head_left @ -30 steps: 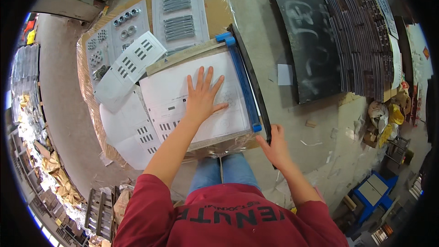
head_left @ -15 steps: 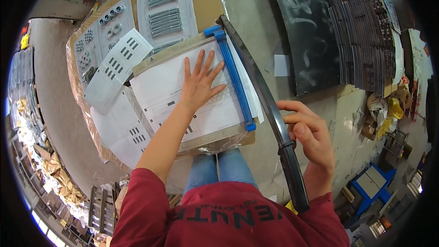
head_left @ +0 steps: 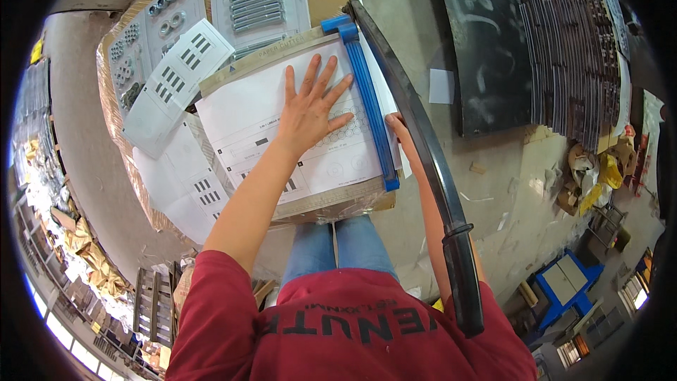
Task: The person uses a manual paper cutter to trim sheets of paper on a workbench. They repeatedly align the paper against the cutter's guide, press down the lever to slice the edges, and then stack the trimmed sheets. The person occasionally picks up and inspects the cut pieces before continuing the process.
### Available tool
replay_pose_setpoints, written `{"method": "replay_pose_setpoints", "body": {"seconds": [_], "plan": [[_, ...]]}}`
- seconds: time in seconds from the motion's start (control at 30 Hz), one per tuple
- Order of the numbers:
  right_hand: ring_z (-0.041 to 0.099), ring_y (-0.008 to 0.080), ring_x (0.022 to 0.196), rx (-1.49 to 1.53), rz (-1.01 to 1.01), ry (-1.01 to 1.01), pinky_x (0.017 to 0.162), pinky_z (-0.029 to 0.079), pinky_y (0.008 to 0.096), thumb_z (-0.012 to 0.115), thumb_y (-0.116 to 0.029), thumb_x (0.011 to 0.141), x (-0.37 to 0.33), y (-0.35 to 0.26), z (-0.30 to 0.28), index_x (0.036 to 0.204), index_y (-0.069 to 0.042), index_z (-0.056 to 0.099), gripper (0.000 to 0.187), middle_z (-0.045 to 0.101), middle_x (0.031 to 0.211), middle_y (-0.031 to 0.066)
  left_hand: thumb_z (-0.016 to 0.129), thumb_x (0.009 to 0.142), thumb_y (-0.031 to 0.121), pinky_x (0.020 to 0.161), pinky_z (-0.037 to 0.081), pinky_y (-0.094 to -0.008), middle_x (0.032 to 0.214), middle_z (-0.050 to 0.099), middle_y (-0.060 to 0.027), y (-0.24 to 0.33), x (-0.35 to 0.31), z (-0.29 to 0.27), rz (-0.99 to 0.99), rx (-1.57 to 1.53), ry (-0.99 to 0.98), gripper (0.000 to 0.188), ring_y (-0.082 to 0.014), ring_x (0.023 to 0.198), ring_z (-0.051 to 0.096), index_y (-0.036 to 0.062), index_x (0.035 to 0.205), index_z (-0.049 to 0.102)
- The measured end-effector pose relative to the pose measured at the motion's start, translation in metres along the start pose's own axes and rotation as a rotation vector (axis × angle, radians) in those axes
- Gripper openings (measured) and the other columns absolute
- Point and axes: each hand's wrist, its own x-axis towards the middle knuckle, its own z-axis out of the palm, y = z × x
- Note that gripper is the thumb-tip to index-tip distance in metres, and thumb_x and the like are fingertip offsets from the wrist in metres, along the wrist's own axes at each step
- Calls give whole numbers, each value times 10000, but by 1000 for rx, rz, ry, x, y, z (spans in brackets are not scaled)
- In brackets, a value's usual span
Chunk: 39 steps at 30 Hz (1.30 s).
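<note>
My left hand (head_left: 307, 116) lies flat with spread fingers on a white printed sheet (head_left: 236, 116), pressing it to the beige bed of a paper cutter (head_left: 321, 197). Along the bed's right side runs a blue guard bar (head_left: 368, 106), and the sheet's edge sticks out beyond it. At that edge my right hand (head_left: 399, 127) has its fingertips closed on the paper. The raised black blade arm (head_left: 421, 120) partly covers this hand and crosses in front of its forearm. The arm's black handle (head_left: 463, 282) reaches back over my right sleeve, with no hand on it.
Left of the cutter lie loose printed sheets (head_left: 176, 88) and a page (head_left: 176, 176). Clear packs of bolts (head_left: 255, 8) and nuts (head_left: 169, 22) rest behind on the film-wrapped cardboard. At right stand a black panel (head_left: 486, 49) and stacked dark sheets (head_left: 571, 49).
My right hand has moved from beside the blade arm, near its handle, forward and left to the paper's edge beyond the blue bar. My left hand stays flat on the sheet.
</note>
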Motion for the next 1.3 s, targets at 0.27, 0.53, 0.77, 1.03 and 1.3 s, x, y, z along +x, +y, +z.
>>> {"method": "replay_pose_setpoints", "body": {"seconds": [0.27,0.53,0.77,1.03,1.3], "plan": [[566,61,716,53,-47,-29,641,461,223,673,-65,834,-2,1,3,897,-4,685,89,656,768,-11,587,861,611,1170,63,-629,1628,170,-25,-4,-3,1,-2,19,-19,708,-268,1513,59,332,1483,397],[572,62,719,53,-57,-16,640,465,226,684,-89,834,0,7,2,897,2,688,110,664,769,-2,590,863,602,1168,65,-633,1626,174,-25,-4,-1,-1,19,11,-25,700,-269,1514,54,329,1480,405],[594,80,725,52,-54,-20,645,473,240,700,-118,834,2,5,4,928,19,707,167,684,785,21,591,864,598,1171,58,-630,1627,172,-24,-5,-2,0,10,-4,-23,693,-269,1514,41,328,1477,411],[589,75,711,106,-34,-44,637,471,232,699,-108,840,1,3,4,943,24,705,168,682,789,12,587,864,603,1172,53,-629,1630,162,-25,-6,-4,1,7,4,-33,704,-271,1515,40,325,1483,401],[582,75,716,-41,-46,-19,631,471,235,702,-104,842,-1,-2,1,945,24,704,164,674,792,17,583,862,608,1169,53,-630,1628,169,-28,-5,-3,2,15,24,-35,711,-279,1513,51,329,1487,393]]}}
